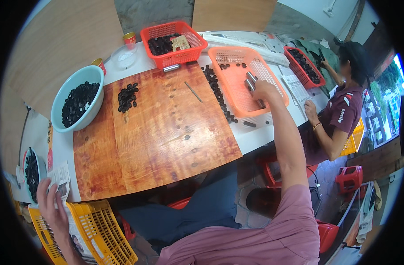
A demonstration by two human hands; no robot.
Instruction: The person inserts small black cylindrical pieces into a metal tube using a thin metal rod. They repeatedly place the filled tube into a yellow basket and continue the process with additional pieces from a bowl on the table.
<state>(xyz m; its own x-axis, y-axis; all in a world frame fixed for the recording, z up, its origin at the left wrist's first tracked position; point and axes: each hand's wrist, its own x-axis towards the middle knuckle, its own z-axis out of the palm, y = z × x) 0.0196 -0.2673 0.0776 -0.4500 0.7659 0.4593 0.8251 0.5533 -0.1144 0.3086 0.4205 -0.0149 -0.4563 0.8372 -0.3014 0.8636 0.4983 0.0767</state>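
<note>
My right hand (pixel 264 91) reaches into an orange plastic basket (pixel 238 79) at the right of the table, fingers curled around shiny metal cylinders (pixel 250 81). Another metal cylinder (pixel 261 104) lies just below that hand, and a few black oval pieces sit at the basket's far end. At the lower left, my left hand (pixel 53 205) is open with its fingers apart, over a yellow plastic crate (pixel 105 229) beside folded newspaper (pixel 60 176). Whether its fingertips touch the paper, I cannot tell.
A wooden board (pixel 158 141) bears a pile of black pieces (pixel 128 98) and a thin metal rod (pixel 193 92). A light blue basin (pixel 62 104) of black pieces stands left, a red basket (pixel 151 39) behind. At right a co-worker (pixel 343 106) sits by another red basket (pixel 314 79).
</note>
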